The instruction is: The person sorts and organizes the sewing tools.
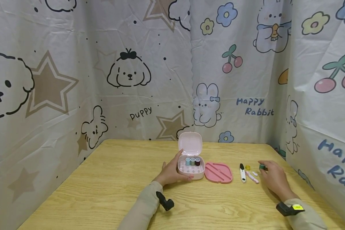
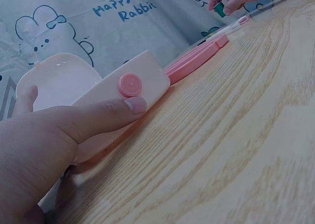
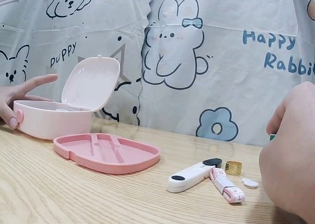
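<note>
The left hand (image 1: pixel 170 173) is spread, its thumb lying along the near side of the pink box (image 1: pixel 199 176), maybe so the box won't slide. The lid (image 1: pixel 190 143) stands up at the far side, leaving the top open to reach in. Three spools (image 1: pixel 193 162) sit inside in a row. Far to the right, the right hand (image 1: pixel 277 179) pinches a green spool (image 2: pixel 220 9), likely because it is so small. The tray (image 1: pixel 214 174), scissors (image 1: pixel 242 175) and tape measure (image 3: pixel 226 185) lie between the hands.
</note>
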`<state>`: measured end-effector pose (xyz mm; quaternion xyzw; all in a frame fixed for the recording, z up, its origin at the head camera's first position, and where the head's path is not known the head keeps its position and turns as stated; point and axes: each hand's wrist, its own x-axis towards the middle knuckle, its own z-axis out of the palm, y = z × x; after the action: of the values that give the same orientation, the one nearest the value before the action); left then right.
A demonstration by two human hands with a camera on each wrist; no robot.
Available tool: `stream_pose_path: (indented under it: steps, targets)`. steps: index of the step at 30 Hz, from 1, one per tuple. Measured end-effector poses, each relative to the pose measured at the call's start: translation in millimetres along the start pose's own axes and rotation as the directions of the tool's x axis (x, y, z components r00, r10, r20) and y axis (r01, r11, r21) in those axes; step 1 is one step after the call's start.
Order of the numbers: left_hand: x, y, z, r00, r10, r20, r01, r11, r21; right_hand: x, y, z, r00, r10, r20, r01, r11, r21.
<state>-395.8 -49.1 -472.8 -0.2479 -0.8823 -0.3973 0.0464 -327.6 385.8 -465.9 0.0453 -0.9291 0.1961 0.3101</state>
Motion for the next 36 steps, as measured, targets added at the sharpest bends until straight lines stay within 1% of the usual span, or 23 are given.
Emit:
stream_pose_path:
  steps: [6,13,19,23,31,36]
  targets:
    - [-0.6,0.1,-0.6,1.0,-0.002,0.004,0.002,1.0,0.004,1,-4,3,1.0,0.011,0.009,-0.011,1.0,0.003]
    - [-1.1,0.9,-1.0,1.0,0.001,0.005,-0.001,1.0,0.001,2,-10,4,0.999,-0.036,-0.035,0.037,0.999,0.027]
    - [-1.2,1.7,-0.8,1.0,-0.002,0.007,0.002,1.0,0.004,3,-17,5,0.997,-0.05,-0.052,0.052,0.998,0.045]
    - [-0.8,1.5,-0.4,1.0,-0.003,0.009,0.003,1.0,0.005,4,-21,5,0.993,-0.088,-0.076,0.093,0.994,0.065]
    - [0.4,-0.5,-0.6,1.0,0.004,0.002,-0.004,1.0,-0.003,8,-35,8,0.986,-0.14,-0.088,0.148,0.985,0.086]
    - [0.4,-0.6,-0.6,1.0,0.007,0.004,-0.007,1.0,-0.004,9,-42,9,0.984,-0.156,-0.085,0.164,0.982,0.098]
